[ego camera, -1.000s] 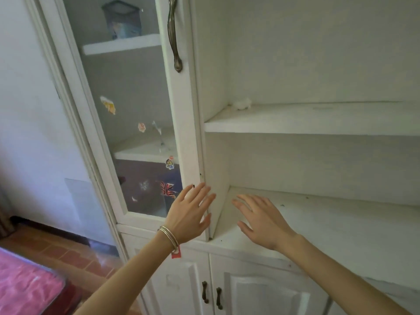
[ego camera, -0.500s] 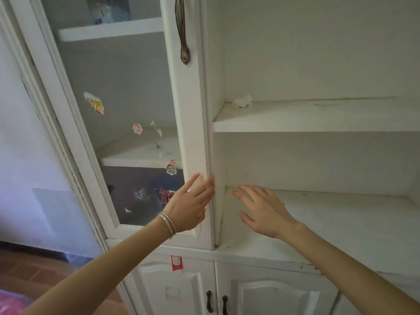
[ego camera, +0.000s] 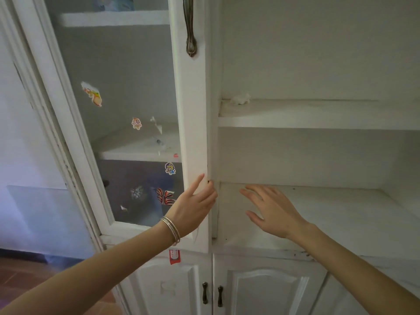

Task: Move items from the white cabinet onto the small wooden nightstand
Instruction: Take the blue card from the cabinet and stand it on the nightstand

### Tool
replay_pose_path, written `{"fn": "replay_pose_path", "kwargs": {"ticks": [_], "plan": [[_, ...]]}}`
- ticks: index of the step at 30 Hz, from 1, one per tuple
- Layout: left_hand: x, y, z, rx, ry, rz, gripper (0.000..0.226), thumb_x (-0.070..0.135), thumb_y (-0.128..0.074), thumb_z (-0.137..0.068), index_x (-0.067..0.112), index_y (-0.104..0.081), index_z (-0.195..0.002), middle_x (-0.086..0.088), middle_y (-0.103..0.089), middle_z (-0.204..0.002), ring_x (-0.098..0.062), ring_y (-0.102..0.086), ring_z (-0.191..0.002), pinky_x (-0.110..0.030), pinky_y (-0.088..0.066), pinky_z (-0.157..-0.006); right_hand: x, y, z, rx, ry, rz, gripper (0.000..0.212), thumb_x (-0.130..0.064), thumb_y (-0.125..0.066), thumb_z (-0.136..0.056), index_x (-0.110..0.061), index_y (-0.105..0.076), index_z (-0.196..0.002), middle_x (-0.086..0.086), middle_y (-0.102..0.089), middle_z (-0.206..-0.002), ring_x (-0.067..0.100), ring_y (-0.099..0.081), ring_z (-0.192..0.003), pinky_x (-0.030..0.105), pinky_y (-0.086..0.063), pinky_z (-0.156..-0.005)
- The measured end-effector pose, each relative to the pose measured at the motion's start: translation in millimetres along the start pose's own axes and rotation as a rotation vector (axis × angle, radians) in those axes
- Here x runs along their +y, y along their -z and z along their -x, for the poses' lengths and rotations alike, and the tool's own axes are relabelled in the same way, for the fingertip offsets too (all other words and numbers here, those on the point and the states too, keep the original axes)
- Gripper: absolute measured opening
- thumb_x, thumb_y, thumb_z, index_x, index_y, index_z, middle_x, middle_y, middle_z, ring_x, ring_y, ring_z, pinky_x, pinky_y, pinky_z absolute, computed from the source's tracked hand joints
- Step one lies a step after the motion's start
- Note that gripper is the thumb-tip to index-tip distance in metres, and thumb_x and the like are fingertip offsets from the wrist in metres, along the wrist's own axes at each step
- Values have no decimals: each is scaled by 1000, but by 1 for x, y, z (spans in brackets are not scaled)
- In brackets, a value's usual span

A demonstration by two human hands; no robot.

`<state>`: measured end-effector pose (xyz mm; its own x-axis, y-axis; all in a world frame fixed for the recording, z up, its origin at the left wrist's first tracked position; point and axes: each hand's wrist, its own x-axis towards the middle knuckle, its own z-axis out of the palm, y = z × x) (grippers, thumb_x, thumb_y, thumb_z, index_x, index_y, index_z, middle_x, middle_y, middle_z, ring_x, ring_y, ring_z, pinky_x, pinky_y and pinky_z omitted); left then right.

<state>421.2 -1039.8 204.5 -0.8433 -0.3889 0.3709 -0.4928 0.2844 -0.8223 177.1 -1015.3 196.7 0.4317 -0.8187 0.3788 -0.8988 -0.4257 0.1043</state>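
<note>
The white cabinet (ego camera: 318, 114) fills the view, its right compartment uncovered with two bare shelves. A small white crumpled scrap (ego camera: 241, 98) lies at the back left of the upper shelf. My left hand (ego camera: 193, 205), with bangles on the wrist, rests flat against the right edge of the glass door's white frame (ego camera: 193, 133), fingers extended. My right hand (ego camera: 270, 210) hovers palm down, fingers spread, over the lower shelf (ego camera: 341, 219) and holds nothing. A boxed item (ego camera: 113, 2) sits on the top shelf behind the glass. The nightstand is out of view.
Stickers dot the glass pane (ego camera: 127, 98). A dark metal handle (ego camera: 190, 30) hangs on the door frame. Two lower doors with small dark handles (ego camera: 212, 295) sit below. Reddish tiled floor (ego camera: 22, 276) shows at the bottom left beside a pale wall.
The glass door has swung towards the cabinet with my left hand on its frame edge. The view has shifted right and closer. My right hand has stayed over the lower shelf.
</note>
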Motion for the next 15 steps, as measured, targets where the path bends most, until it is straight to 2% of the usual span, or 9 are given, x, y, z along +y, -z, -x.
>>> {"fn": "replay_pose_path", "kwargs": {"ticks": [5,9,12,15], "plan": [[8,16,11,-101,15,-74,41,17,-31,-85,13,-57,-116,-9,-55,-122,-26,-39,-124,-52,-25,-109,-11,9,9,-30,31,-2,58,-46,-33,-84,-15,-45,-132,8,-51,-131,27,-50,-115,41,-42,-93],[17,28,5,-181,79,-62,36,18,-35,-84,10,-56,-112,-15,-55,-118,-30,-37,-125,-56,-15,-110,-23,17,24,-44,57,-19,58,-46,-33,-83,-16,-47,-130,7,-54,-128,25,-52,-113,38,-42,-90],[17,37,5,-192,147,-16,39,19,-38,-82,8,-57,-115,-11,-57,-116,-32,-36,-127,-58,-12,-109,-26,22,38,-22,89,-9,53,-43,-40,-81,-16,-53,-124,5,-60,-119,23,-59,-104,34,-47,-82],[21,53,13,-184,208,33,43,20,-42,-78,8,-60,-115,-10,-59,-114,-32,-34,-126,-57,-12,-110,-25,21,51,-41,107,-47,52,-42,-42,-82,-15,-52,-125,6,-59,-121,23,-58,-106,36,-47,-85]]}}
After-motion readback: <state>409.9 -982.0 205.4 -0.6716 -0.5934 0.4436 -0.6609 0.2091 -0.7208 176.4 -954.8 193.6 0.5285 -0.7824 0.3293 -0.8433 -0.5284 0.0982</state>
